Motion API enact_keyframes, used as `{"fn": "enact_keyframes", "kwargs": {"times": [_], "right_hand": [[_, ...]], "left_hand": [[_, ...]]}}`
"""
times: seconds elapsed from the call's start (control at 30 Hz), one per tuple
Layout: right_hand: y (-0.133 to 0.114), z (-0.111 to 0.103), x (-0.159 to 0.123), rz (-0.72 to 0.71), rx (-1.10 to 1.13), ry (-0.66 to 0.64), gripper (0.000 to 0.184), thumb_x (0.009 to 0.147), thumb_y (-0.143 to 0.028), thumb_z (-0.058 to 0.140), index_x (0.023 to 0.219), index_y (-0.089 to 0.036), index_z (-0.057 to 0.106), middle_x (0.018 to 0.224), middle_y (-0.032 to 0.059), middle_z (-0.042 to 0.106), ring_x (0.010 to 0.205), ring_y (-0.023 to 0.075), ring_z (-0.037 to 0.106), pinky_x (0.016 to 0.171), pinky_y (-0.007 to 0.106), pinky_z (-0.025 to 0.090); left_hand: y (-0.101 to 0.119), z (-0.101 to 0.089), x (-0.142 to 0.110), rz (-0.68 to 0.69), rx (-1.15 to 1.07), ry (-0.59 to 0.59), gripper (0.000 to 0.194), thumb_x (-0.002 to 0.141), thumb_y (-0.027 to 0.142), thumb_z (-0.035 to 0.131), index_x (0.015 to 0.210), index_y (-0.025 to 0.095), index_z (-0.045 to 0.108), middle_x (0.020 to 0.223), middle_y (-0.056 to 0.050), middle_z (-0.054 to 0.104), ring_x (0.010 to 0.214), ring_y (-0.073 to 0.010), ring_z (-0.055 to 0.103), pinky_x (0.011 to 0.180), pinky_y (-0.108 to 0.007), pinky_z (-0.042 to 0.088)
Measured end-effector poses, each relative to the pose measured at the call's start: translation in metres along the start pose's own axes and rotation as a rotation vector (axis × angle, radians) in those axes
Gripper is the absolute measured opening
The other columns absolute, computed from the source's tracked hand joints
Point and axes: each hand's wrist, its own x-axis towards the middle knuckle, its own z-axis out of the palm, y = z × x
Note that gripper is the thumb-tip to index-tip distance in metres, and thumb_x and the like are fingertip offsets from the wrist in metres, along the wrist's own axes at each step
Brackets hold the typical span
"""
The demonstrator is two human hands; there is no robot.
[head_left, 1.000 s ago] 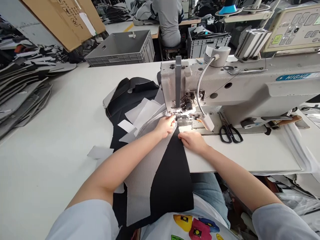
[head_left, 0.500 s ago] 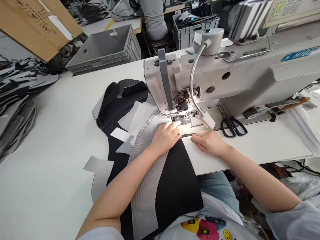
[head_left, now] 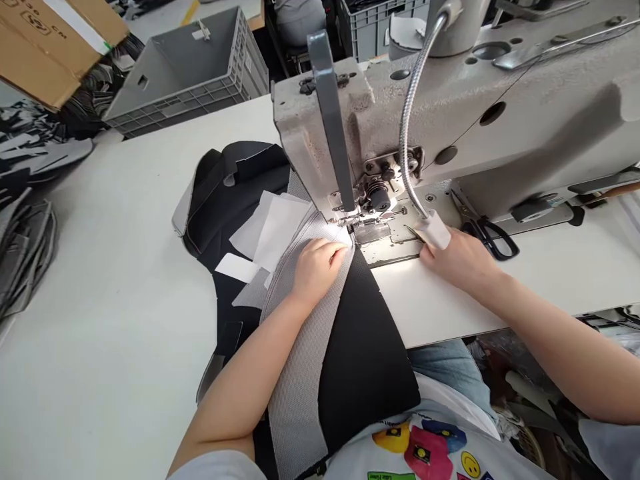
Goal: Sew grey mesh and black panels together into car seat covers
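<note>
My left hand (head_left: 319, 270) is closed, thumb against fingers, on the edge of a grey ribbed fabric strip (head_left: 299, 400) just before the sewing machine's lit needle area (head_left: 367, 227). The strip lies over a black fabric panel (head_left: 367, 360) that hangs off the table edge toward my lap. My right hand (head_left: 465, 261) is closed around a slim pointed metal tool (head_left: 413, 233), right of the needle; only its tip shows, and the lamp head (head_left: 434, 230) covers part of the fingers. Black-handled scissors (head_left: 503, 243) lie just beyond this hand.
White and grey fabric pieces (head_left: 283, 230) lie on the black panel. Behind the white table (head_left: 125, 267) stands a grey crate (head_left: 185, 80), with a cardboard box (head_left: 55, 47) at upper left. Stacked fabric (head_left: 27, 253) fills the left edge. A person (head_left: 300, 23) sits at the back.
My right hand has moved right and now holds the pointed tool. My left hand has drawn slightly back from the needle, pinching the fabric. The view has come closer to the machine.
</note>
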Motion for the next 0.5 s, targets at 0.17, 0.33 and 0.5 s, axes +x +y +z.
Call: {"fn": "enact_keyframes", "kwargs": {"times": [0.17, 0.33, 0.5], "right_hand": [[-0.043, -0.012, -0.029, 0.239, 0.874, -0.383, 0.027, 0.089, -0.037, 0.042, 0.107, -0.021, 0.054, 0.067, 0.0015, 0.051, 0.055, 0.0156, 0.049, 0.050, 0.027, 0.034], [-0.088, 0.004, -0.021, 0.656, 1.671, -0.791, 0.037, 0.094, -0.051, 0.035, 0.108, -0.022, 0.052, 0.063, -0.0073, 0.031, 0.043, 0.0054, 0.017, 0.040, 0.017, 0.014], [-0.098, 0.007, 0.009, 0.867, 1.739, -0.839, 0.027, 0.096, -0.038, 0.035, 0.087, -0.017, 0.050, 0.062, -0.0068, 0.031, 0.043, 0.0043, 0.016, 0.037, 0.014, 0.012]], "left_hand": [[0.005, 0.000, 0.003, -0.112, -0.114, 0.003, 0.016, 0.085, 0.021, 0.057, 0.077, 0.022, 0.071, 0.071, 0.000, 0.062, 0.071, -0.0150, 0.056, 0.069, -0.026, 0.042], [0.007, 0.002, 0.005, -0.177, -0.189, 0.056, 0.013, 0.082, 0.022, 0.059, 0.074, 0.021, 0.069, 0.072, 0.001, 0.060, 0.068, -0.0135, 0.054, 0.065, -0.025, 0.041], [0.007, 0.002, 0.005, -0.212, -0.207, 0.051, 0.014, 0.082, 0.023, 0.058, 0.072, 0.020, 0.068, 0.071, 0.001, 0.060, 0.067, -0.0131, 0.054, 0.065, -0.025, 0.042]]}}
